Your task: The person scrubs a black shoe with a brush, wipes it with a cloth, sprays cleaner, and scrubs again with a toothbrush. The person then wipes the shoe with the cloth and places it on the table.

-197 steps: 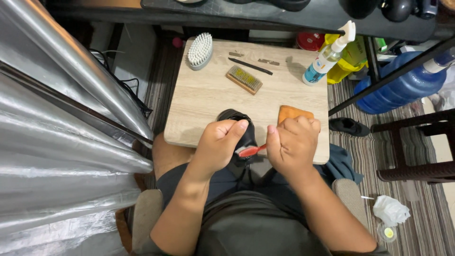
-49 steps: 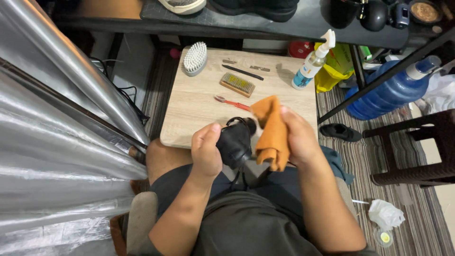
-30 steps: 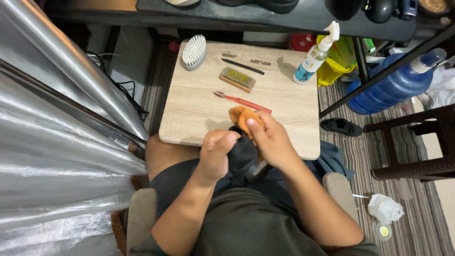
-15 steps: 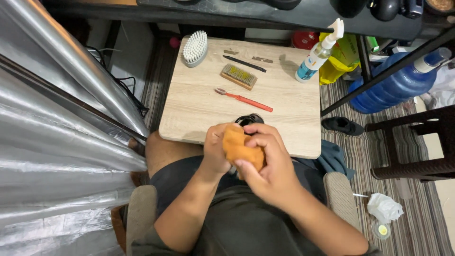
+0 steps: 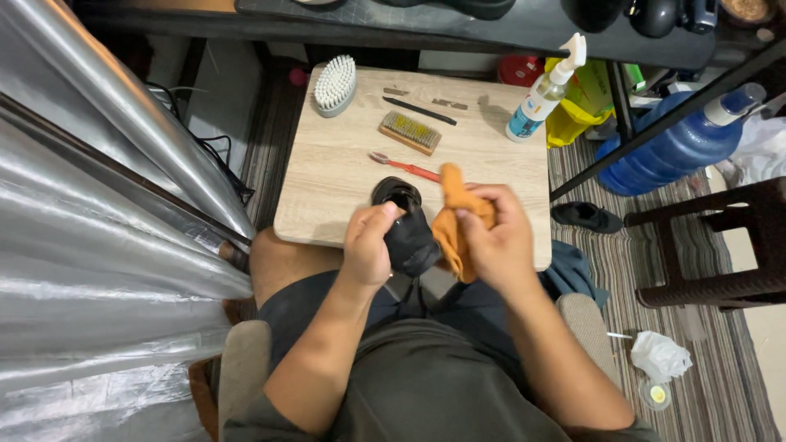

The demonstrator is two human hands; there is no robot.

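Note:
A black shoe point(image 5: 405, 227) is held over the near edge of a small wooden table point(image 5: 327, 176). My left hand point(image 5: 370, 244) grips its left side. My right hand point(image 5: 495, 237) holds a bunched orange cloth point(image 5: 453, 219) against the shoe's right side. A red toothbrush point(image 5: 405, 167) lies on the table just beyond the shoe.
On the table lie a white-bristled brush point(image 5: 335, 84), a small wooden brush point(image 5: 410, 132), a thin black tool point(image 5: 418, 110) and a spray bottle point(image 5: 544, 88). A big blue water jug point(image 5: 671, 146) and a dark stool point(image 5: 720, 245) stand to the right. Silver sheeting point(image 5: 98, 205) fills the left.
The red toothbrush was put down on the table and the orange cloth picked up. The cloth moved over the shoe's top and now sits at its right side.

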